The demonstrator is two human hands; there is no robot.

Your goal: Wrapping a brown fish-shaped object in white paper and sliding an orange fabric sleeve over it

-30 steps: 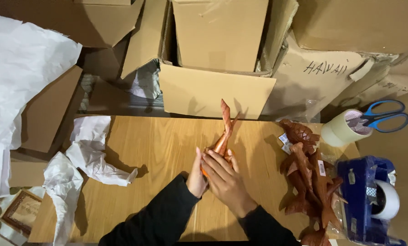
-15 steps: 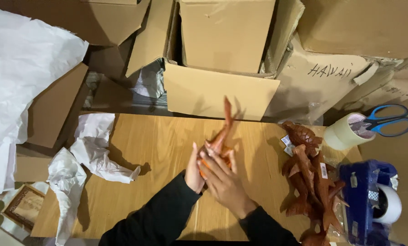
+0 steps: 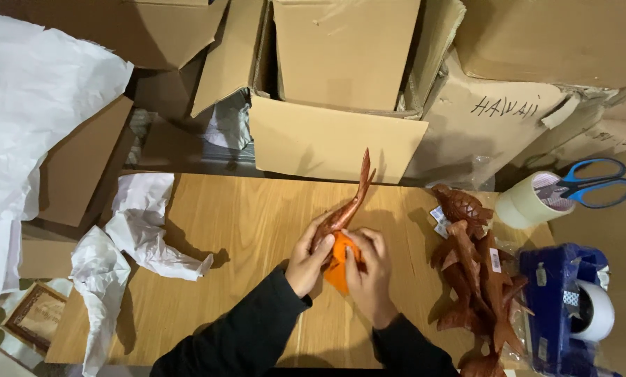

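Note:
My left hand (image 3: 304, 260) grips a carved brown wooden fish figure (image 3: 346, 202) by its body, the tail pointing up and away over the wooden table (image 3: 236, 230). My right hand (image 3: 369, 272) presses an orange cloth or pad (image 3: 339, 264) against the lower part of the figure. Both sleeves are dark. The figure's head end is hidden between my hands.
A pile of similar brown wooden carvings (image 3: 475, 265) lies to the right. Crumpled white paper (image 3: 142, 227) sits at the left. A blue tape dispenser (image 3: 568, 307), a tape roll (image 3: 529, 201) and blue-handled scissors (image 3: 596, 183) are at the right. Open cardboard boxes (image 3: 337, 91) stand behind.
The figure has tilted a little, tail leaning more to the right. My hands have spread apart on it, and the orange cloth now shows between them.

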